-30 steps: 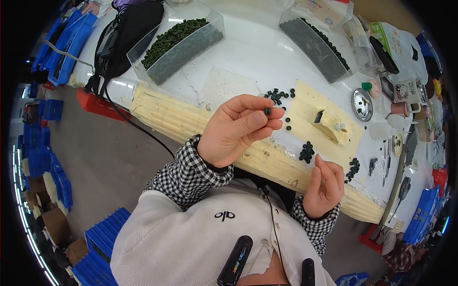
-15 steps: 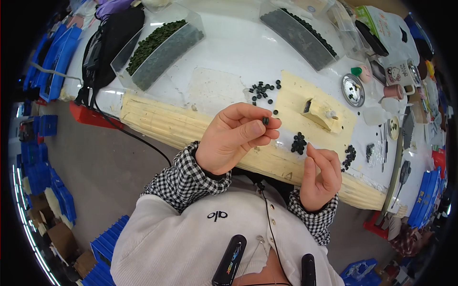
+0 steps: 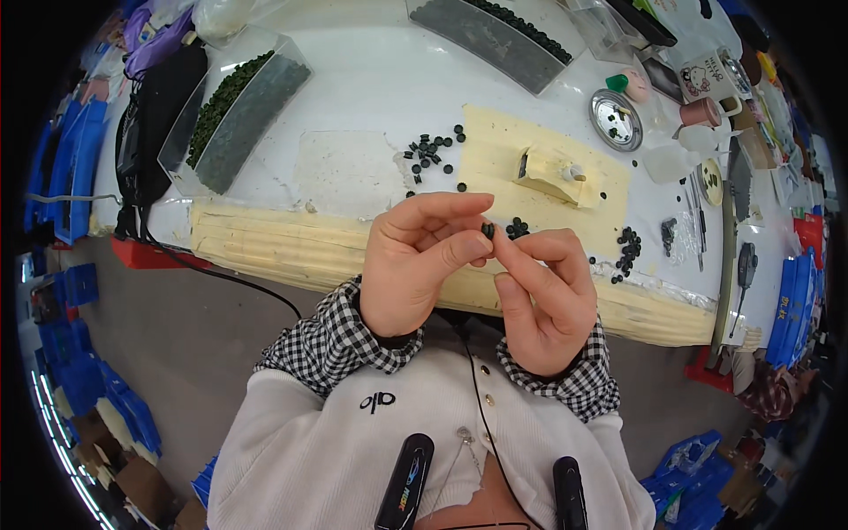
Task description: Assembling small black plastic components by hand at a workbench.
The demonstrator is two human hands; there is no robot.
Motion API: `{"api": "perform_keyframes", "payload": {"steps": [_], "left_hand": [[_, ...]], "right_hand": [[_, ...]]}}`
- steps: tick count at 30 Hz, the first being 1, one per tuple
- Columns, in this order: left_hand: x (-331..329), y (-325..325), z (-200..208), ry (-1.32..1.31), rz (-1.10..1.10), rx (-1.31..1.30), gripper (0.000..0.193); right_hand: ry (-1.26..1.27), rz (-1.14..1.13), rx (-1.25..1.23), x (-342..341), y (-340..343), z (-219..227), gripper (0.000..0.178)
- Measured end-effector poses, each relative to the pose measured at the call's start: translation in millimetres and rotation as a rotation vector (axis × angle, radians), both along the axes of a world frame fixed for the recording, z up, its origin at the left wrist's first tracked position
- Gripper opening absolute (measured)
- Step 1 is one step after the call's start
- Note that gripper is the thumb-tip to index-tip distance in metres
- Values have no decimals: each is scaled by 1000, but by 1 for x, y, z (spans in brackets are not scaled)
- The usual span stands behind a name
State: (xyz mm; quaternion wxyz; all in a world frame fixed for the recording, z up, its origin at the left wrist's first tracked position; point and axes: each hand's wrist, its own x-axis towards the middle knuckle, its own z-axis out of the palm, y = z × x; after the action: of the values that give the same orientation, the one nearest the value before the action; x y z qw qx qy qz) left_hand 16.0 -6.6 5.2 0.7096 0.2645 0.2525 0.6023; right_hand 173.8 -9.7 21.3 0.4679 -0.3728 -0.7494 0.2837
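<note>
My left hand is closed in a pinch, thumb and fingertips on a small black round part above the table's near edge. From the right comes my right hand, its index fingertip at the part and its thumb held apart below. Nothing else shows between the right hand's fingers. Just beyond the fingertips is a small pile of like black parts, partly covered by the hands. A looser group of black parts lies farther off to the left, and another group lies to the right.
A wood-like block with a white peg sits on a yellow sheet. Clear bins of dark pieces stand at the left and far side. A round metal dish and thin tools lie right. Pale padding lines the near edge.
My right hand has moved left and up to meet the left hand at the black part. The view has shifted, so the table's things appear farther left.
</note>
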Motion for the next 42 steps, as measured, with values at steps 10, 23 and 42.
{"api": "perform_keyframes", "payload": {"steps": [10,23,42], "left_hand": [[-1,-6,1,642,180,381,26],[5,-13,6,747,206,476,33],[3,-12,10,637,127,336,29]], "right_hand": [[0,-47,33,1,2,-3,37],[-121,-23,260,9,15,-6,40],[-172,44,295,23,24,-4,39]]}}
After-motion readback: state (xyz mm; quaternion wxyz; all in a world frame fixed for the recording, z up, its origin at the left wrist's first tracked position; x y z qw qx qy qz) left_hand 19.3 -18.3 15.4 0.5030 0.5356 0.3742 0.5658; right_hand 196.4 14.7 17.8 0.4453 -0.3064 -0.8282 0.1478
